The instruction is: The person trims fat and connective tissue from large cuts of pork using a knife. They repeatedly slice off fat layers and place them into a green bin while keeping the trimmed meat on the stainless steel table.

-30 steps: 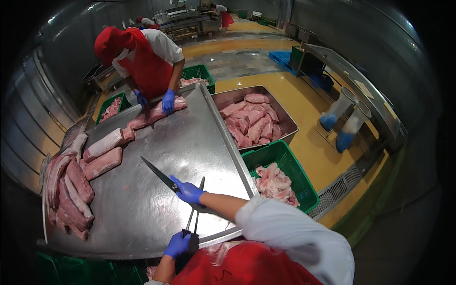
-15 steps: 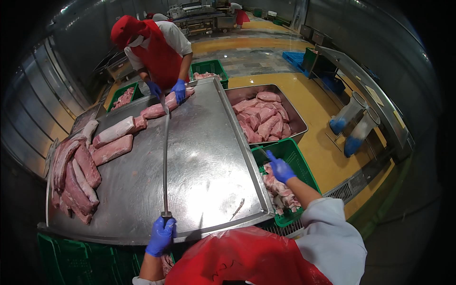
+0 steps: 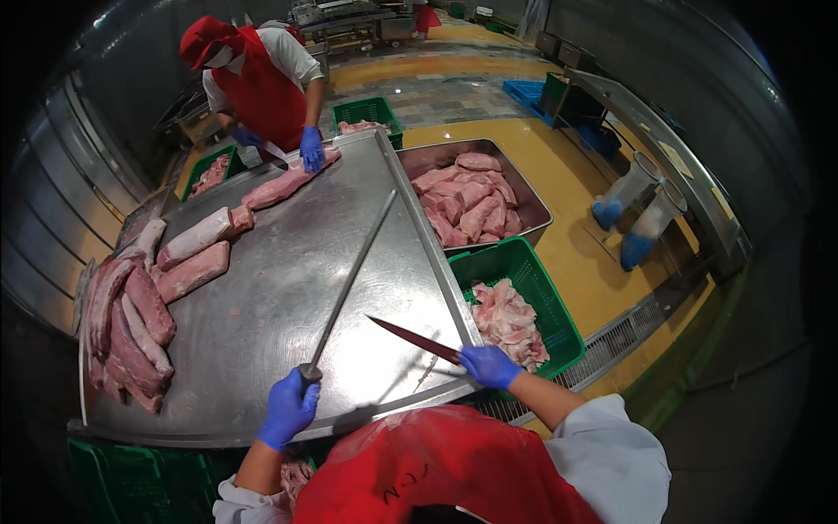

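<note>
My left hand, in a blue glove, is closed around the dark handle of a long honing steel. The rod slants up and to the right over the metal table. In my right hand, also gloved in blue, is a knife with its blade pointing left and slightly away from me. The blade and the steel are apart. A thin scrap lies on the table close to the knife. Long pink meat pieces are piled at the table's left end, with more loins beside them.
Across the table a co-worker cuts a loin with a knife. To the right stand a metal bin of meat and a green crate of trimmings. Clear boots-like sleeves with blue ends hang by a side bench.
My right hand has come in from over the green crate to the table edge with the knife. The steel has tilted from nearly straight ahead toward the right.
</note>
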### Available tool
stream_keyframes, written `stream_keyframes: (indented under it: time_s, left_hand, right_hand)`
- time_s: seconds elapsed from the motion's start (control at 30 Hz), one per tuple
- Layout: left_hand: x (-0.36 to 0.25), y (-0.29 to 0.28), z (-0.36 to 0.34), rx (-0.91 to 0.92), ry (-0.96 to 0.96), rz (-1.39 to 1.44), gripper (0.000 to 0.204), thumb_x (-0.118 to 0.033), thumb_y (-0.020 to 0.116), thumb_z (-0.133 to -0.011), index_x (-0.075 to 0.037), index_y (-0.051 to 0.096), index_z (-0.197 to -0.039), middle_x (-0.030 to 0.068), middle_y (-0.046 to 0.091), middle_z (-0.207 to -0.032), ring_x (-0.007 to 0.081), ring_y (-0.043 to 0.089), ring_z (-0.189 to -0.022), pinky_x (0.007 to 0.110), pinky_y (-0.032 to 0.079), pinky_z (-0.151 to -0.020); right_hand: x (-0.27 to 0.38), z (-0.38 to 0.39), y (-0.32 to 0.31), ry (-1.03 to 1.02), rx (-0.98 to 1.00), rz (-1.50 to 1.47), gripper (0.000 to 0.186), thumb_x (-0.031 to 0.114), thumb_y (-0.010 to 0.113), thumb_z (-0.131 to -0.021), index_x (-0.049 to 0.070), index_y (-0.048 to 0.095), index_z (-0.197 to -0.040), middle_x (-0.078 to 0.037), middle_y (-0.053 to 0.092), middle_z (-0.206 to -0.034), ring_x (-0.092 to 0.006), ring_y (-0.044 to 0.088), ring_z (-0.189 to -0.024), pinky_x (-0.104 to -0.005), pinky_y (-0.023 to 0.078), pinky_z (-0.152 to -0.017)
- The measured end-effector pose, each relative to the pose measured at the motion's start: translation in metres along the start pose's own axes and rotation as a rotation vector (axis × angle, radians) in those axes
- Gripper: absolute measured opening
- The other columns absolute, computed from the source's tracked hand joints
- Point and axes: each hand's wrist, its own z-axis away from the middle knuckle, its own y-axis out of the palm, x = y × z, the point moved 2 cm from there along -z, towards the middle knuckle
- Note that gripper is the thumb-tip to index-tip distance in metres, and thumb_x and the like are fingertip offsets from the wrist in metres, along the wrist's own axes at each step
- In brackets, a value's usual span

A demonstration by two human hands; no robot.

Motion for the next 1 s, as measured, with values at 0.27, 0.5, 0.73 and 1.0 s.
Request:
stream_keyframes:
  time_s: [0.27, 0.5, 0.73, 1.0]
  left_hand:
    - [-0.022, 0.048, -0.028, 0.536, 0.088, -0.178, 0.020, -0.030, 0.060, -0.096, -0.011, 0.065, -0.099, 0.0157, 0.068, -0.088, 0.0375, 0.067, -0.075, 0.045, 0.053, -0.067]
    - [0.140, 0.105, -0.004, 0.436, -0.138, 0.066, 0.032, -0.033, 0.058, -0.097, -0.008, 0.064, -0.115, 0.0197, 0.071, -0.102, 0.0397, 0.068, -0.096, 0.046, 0.053, -0.085]
    - [0.206, 0.148, -0.061, 0.273, -0.402, 0.026, 0.035, -0.029, 0.051, -0.096, -0.002, 0.063, -0.114, 0.0256, 0.068, -0.107, 0.0435, 0.066, -0.100, 0.051, 0.051, -0.087]
    - [0.246, 0.132, -0.134, 0.375, -0.180, 0.475, 0.063, -0.027, 0.072, -0.089, -0.006, 0.046, -0.142, 0.0195, 0.053, -0.139, 0.0339, 0.053, -0.128, 0.042, 0.044, -0.107]
  right_hand:
    - [0.093, -0.099, -0.052, 0.363, 0.023, -1.360, 0.017, 0.028, 0.056, -0.103, 0.012, 0.058, -0.097, -0.001, 0.056, -0.069, -0.0109, 0.052, -0.046, -0.0277, 0.044, -0.038]
    - [0.032, 0.015, 0.046, 0.326, 0.419, -0.899, 0.029, 0.030, 0.051, -0.106, 0.004, 0.055, -0.094, -0.007, 0.060, -0.063, -0.0134, 0.053, -0.044, -0.0283, 0.042, -0.042]
    - [0.023, 0.022, 0.076, 0.429, -0.218, -0.890, 0.022, 0.031, 0.052, -0.105, 0.011, 0.055, -0.095, -0.004, 0.053, -0.067, -0.0163, 0.048, -0.041, -0.0289, 0.039, -0.037]
    - [0.121, -0.042, 0.070, 0.780, -0.249, -1.250, 0.022, 0.030, 0.054, -0.103, 0.009, 0.058, -0.106, -0.007, 0.055, -0.074, -0.0160, 0.054, -0.053, -0.0267, 0.044, -0.045]
